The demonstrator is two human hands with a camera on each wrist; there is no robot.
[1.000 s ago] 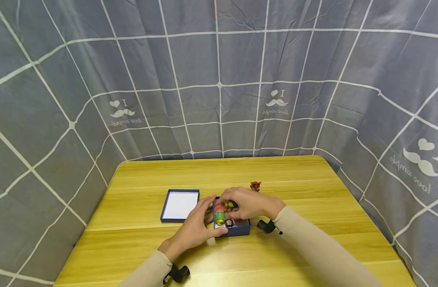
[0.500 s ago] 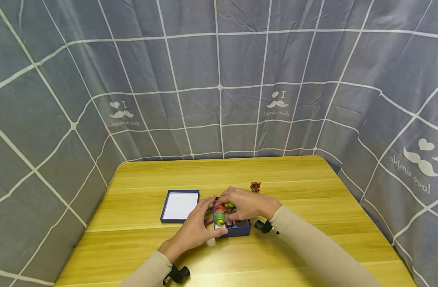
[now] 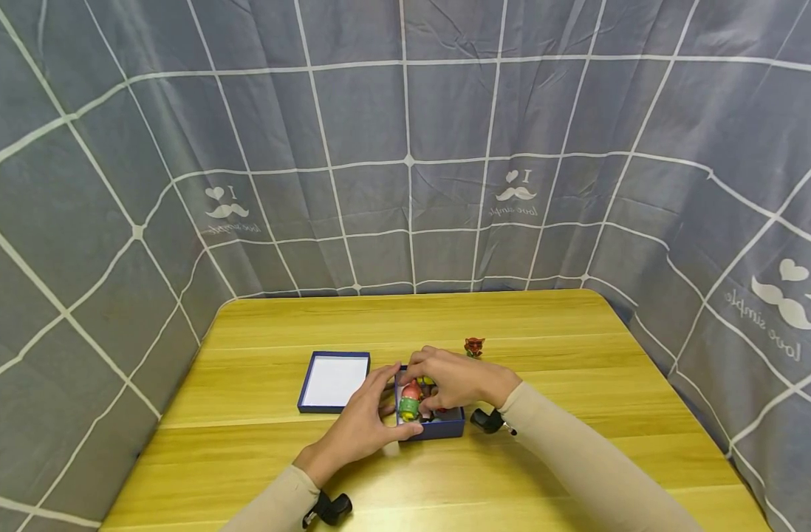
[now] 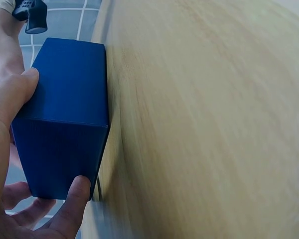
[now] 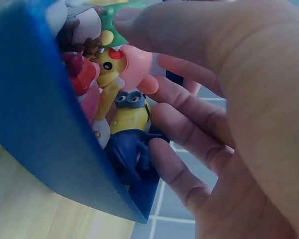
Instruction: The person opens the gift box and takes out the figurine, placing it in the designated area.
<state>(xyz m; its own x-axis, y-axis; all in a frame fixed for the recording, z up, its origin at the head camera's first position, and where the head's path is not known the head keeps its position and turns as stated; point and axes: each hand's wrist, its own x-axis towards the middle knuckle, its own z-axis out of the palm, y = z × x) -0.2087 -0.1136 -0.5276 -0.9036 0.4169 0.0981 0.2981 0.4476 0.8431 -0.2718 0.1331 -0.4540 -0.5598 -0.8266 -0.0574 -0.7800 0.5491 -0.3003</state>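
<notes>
An open blue box (image 3: 440, 428) of toy figures stands on the table. My left hand (image 3: 360, 425) holds it at the near left, thumb on the front wall and fingers along the left side; the left wrist view shows this grip on the box (image 4: 60, 154). My right hand (image 3: 455, 375) reaches in from above. Its thumb and fingers pinch a toy figure (image 5: 137, 62) with a yellow face, pink hat and green clothing. A yellow figure with goggles and dark blue clothing (image 5: 130, 118) lies beside the fingers. Part of the contents is hidden under the right hand.
A shallow blue lid with a white inside (image 3: 334, 380) lies left of the box. Behind the right hand, a small reddish-brown figure (image 3: 474, 346) stands on the wooden table (image 3: 259, 458). A grey checked curtain (image 3: 445, 192) surrounds the far sides.
The pink and green figure has tilted and shifted slightly to the right within the box. My right hand has moved a little; the left hand keeps its hold on the box.
</notes>
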